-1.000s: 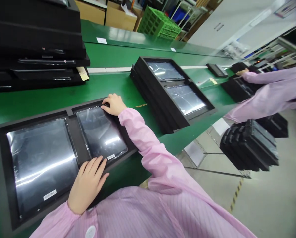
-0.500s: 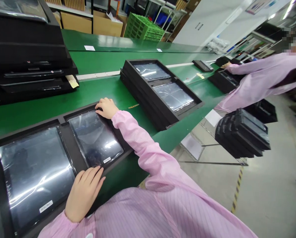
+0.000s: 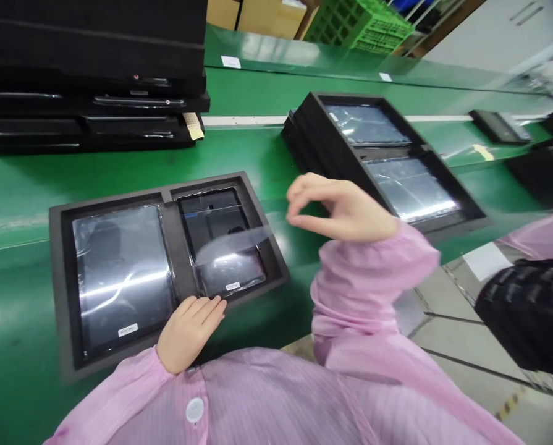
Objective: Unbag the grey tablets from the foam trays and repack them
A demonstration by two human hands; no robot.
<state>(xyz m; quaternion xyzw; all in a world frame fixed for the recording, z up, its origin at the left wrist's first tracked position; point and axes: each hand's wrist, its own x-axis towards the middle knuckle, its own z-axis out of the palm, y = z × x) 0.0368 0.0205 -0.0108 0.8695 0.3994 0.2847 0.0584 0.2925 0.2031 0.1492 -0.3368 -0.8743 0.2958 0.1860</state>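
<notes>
Right hand (image 3: 345, 210) raised, fingertips pinched on protective film (image 3: 241, 240), part-lifted off screen (image 3: 210, 213) in foam tray (image 3: 165, 196) right compartment. Left hand (image 3: 190, 330) flat, pinning near edge. Best: peel low, slow, even.

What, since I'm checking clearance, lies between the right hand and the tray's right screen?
In the head view, a clear film spans from the right screen up to the right hand.

the right hand (image 3: 345, 210) has lifted off the screen (image 3: 211, 213), pinching the clear film (image 3: 239, 244) peeled halfway up.
</notes>
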